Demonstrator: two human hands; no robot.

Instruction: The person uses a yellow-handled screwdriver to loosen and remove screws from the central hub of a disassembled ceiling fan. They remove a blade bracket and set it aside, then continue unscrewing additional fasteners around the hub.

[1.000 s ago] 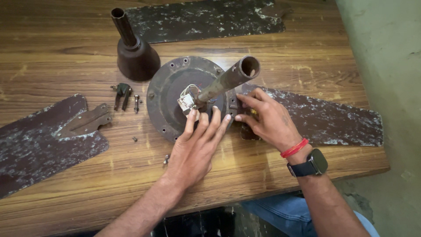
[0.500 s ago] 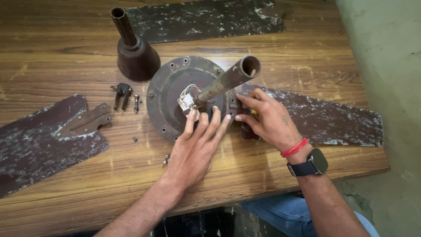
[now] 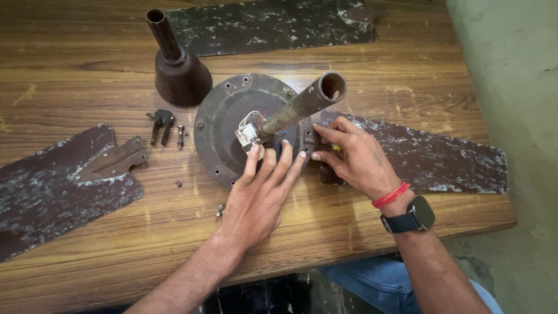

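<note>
A round dark fan motor housing (image 3: 224, 125) lies on the wooden table, with a rusty pipe rod (image 3: 302, 104) slanting up from its middle beside a white wire connector (image 3: 247, 134). My left hand (image 3: 258, 195) lies flat on the housing's near rim, fingers spread, holding nothing. My right hand (image 3: 357, 160) is at the housing's right edge, where a paint-flecked blade (image 3: 442, 160) joins it. Its fingertips pinch a small yellow thing that is mostly hidden. A watch (image 3: 410, 218) and a red band sit on that wrist.
A dark bell-shaped cover (image 3: 180, 72) stands behind the housing. A second blade (image 3: 52, 192) lies at the left and a third (image 3: 273, 26) at the back. A small clamp (image 3: 163, 122) and loose screws (image 3: 181, 136) lie left of the housing. The table's edge runs close on the right.
</note>
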